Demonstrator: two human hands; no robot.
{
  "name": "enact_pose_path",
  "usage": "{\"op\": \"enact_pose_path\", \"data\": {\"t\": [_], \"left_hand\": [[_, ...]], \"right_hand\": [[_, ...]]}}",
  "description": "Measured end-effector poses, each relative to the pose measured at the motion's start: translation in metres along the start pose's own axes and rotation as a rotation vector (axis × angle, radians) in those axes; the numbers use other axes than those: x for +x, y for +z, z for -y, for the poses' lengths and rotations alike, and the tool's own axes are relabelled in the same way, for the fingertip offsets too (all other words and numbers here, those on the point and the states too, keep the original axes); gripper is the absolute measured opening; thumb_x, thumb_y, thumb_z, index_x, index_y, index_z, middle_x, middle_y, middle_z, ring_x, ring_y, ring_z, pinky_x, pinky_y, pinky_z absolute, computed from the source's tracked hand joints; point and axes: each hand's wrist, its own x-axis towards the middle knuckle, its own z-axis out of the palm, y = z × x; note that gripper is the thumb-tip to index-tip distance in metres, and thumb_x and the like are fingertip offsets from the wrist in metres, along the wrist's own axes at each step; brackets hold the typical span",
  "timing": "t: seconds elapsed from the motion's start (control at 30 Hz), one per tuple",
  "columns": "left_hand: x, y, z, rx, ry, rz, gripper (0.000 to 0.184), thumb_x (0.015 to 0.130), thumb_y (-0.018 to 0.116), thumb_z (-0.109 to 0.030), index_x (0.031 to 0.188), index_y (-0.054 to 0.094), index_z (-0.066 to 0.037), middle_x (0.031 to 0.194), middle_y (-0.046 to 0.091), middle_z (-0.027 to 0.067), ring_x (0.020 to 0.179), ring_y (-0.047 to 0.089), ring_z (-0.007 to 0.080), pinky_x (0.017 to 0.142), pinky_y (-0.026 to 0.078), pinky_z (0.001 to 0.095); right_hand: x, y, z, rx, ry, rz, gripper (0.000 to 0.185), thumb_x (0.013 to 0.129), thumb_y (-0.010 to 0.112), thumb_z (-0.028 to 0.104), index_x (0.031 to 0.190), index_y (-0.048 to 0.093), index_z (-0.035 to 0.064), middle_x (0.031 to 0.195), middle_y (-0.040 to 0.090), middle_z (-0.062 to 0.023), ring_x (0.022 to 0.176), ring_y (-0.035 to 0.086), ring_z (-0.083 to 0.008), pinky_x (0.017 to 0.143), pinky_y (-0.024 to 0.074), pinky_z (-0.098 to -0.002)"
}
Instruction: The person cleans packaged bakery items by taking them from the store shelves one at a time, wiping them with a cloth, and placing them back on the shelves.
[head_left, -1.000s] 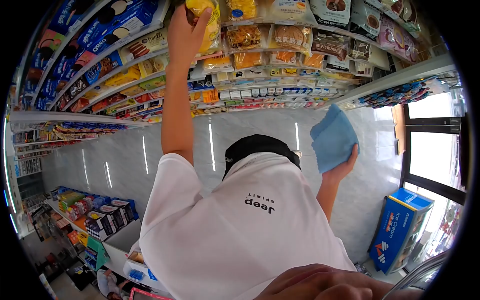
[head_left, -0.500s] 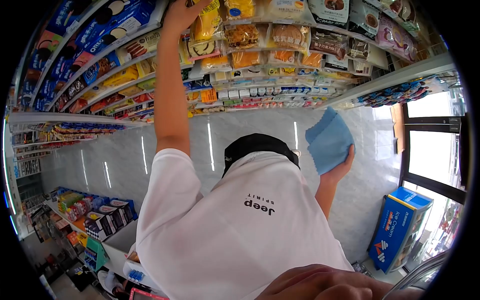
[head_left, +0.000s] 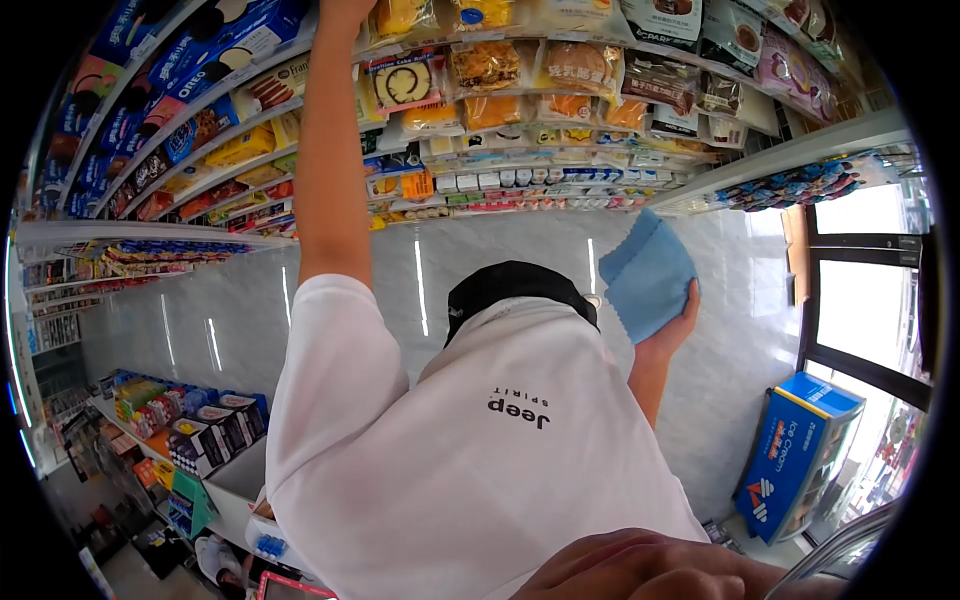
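Observation:
My right hand (head_left: 672, 328) grips a light blue cloth (head_left: 645, 280) with zigzag-cut edges, thumb against its side, held out over the floor. At the top edge, my left hand (head_left: 347, 10) is raised to a shelf of packaged bread and cakes; its fingers are cut off by the frame. Closest to it is a yellow bread package (head_left: 403, 18). Just below sits a cake roll pack (head_left: 403, 82) with a round swirl picture.
Blue Oreo boxes (head_left: 235, 45) fill the shelves at upper left. A blue ice cream freezer (head_left: 795, 455) stands at lower right by the glass door (head_left: 865, 305). At lower left, a counter carries boxed goods (head_left: 215, 435). Grey tiled floor (head_left: 250, 330) lies beneath me.
My left hand has moved up and slightly left, partly out of view. The yellow package near it has shifted up, uncovering the cake roll pack. The cloth has moved slightly left with my right hand.

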Motion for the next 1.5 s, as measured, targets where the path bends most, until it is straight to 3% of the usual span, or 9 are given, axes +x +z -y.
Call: {"op": "enact_pose_path", "data": {"t": [0.07, 0.27, 0.5, 0.6, 0.7, 0.73, 0.83, 1.03, 1.5], "left_hand": [[0.026, 0.006, 0.025, -0.057, 0.200, -0.013, 0.037, 0.087, 0.077, -0.024, 0.113, 0.067, 0.001, 0.101, 0.070, 0.0126, 0.087, 0.063, 0.0231, 0.076, 0.049, 0.0374], [0.055, 0.005, 0.062, 0.027, 0.308, 0.007, 0.042, 0.089, 0.074, -0.024, 0.122, 0.063, 0.000, 0.113, 0.068, 0.0153, 0.100, 0.062, 0.0260, 0.086, 0.049, 0.0380], [0.040, -0.017, 0.033, 0.256, -0.136, 0.109, 0.031, 0.093, 0.066, -0.023, 0.113, 0.066, 0.001, 0.085, 0.069, 0.0175, 0.073, 0.063, 0.0292, 0.068, 0.047, 0.0441], [0.040, 0.003, 0.065, 0.142, 0.285, 0.029, 0.031, 0.092, 0.065, -0.022, 0.113, 0.065, 0.002, 0.085, 0.065, 0.0198, 0.073, 0.062, 0.0310, 0.067, 0.047, 0.0442], [0.008, 0.016, 0.028, 0.186, 0.141, 0.043, 0.037, 0.092, 0.065, -0.023, 0.118, 0.061, 0.003, 0.098, 0.064, 0.0229, 0.089, 0.064, 0.0362, 0.079, 0.049, 0.0449], [0.009, 0.029, 0.043, 0.568, 0.480, -0.222, 0.044, 0.092, 0.065, -0.024, 0.126, 0.056, 0.003, 0.117, 0.060, 0.0265, 0.110, 0.056, 0.0421, 0.093, 0.046, 0.0479], [-0.001, 0.026, 0.037, 0.629, 0.483, -0.213, 0.047, 0.091, 0.065, -0.023, 0.128, 0.054, 0.004, 0.127, 0.054, 0.0291, 0.121, 0.047, 0.0456, 0.102, 0.039, 0.0516], [0.004, 0.014, 0.044, 0.677, 0.678, -0.241, 0.050, 0.088, 0.065, -0.020, 0.131, 0.054, 0.002, 0.130, 0.052, 0.0307, 0.121, 0.045, 0.0490, 0.105, 0.038, 0.0514], [-0.010, 0.020, 0.039, 0.513, 0.500, -0.334, 0.053, 0.090, 0.065, -0.023, 0.135, 0.051, 0.000, 0.134, 0.047, 0.0326, 0.120, 0.045, 0.0508, 0.104, 0.038, 0.0521]], "right_hand": [[-0.001, 0.002, -0.001, -0.002, 0.001, -0.011, 0.054, 0.099, 0.050, 0.041, 0.138, 0.050, 0.0035, 0.138, 0.055, -0.0121, 0.124, 0.056, -0.0296, 0.103, 0.0470, -0.0439], [-0.009, 0.004, 0.001, 0.021, -0.008, -0.029, 0.054, 0.099, 0.049, 0.040, 0.138, 0.050, 0.0030, 0.138, 0.055, -0.0125, 0.124, 0.056, -0.0301, 0.103, 0.0470, -0.0453], [-0.005, 0.000, -0.001, 0.028, 0.007, -0.054, 0.053, 0.100, 0.047, 0.039, 0.139, 0.050, 0.0029, 0.138, 0.056, -0.0126, 0.124, 0.056, -0.0303, 0.103, 0.0467, -0.0457], [-0.003, 0.000, -0.003, 0.018, 0.001, -0.057, 0.053, 0.100, 0.048, 0.039, 0.138, 0.051, 0.0027, 0.137, 0.056, -0.0127, 0.124, 0.056, -0.0300, 0.103, 0.0466, -0.0449], [-0.003, 0.000, -0.004, 0.023, 0.016, -0.044, 0.053, 0.100, 0.048, 0.039, 0.138, 0.051, 0.0026, 0.137, 0.057, -0.0129, 0.123, 0.057, -0.0299, 0.103, 0.0466, -0.0449], [-0.002, 0.001, -0.004, 0.026, 0.023, -0.039, 0.053, 0.100, 0.048, 0.039, 0.138, 0.051, 0.0025, 0.137, 0.057, -0.0130, 0.123, 0.057, -0.0299, 0.103, 0.0466, -0.0450], [0.000, 0.000, -0.005, 0.040, 0.047, -0.017, 0.053, 0.100, 0.047, 0.040, 0.137, 0.051, 0.0023, 0.137, 0.057, -0.0133, 0.123, 0.057, -0.0302, 0.103, 0.0467, -0.0451], [-0.002, 0.003, -0.005, 0.024, 0.029, -0.020, 0.054, 0.100, 0.048, 0.040, 0.137, 0.051, 0.0020, 0.136, 0.057, -0.0133, 0.122, 0.057, -0.0306, 0.102, 0.0471, -0.0458], [-0.010, 0.009, -0.006, 0.005, 0.055, -0.042, 0.055, 0.099, 0.048, 0.041, 0.139, 0.049, 0.0023, 0.138, 0.056, -0.0134, 0.123, 0.057, -0.0310, 0.103, 0.0469, -0.0460]]}}
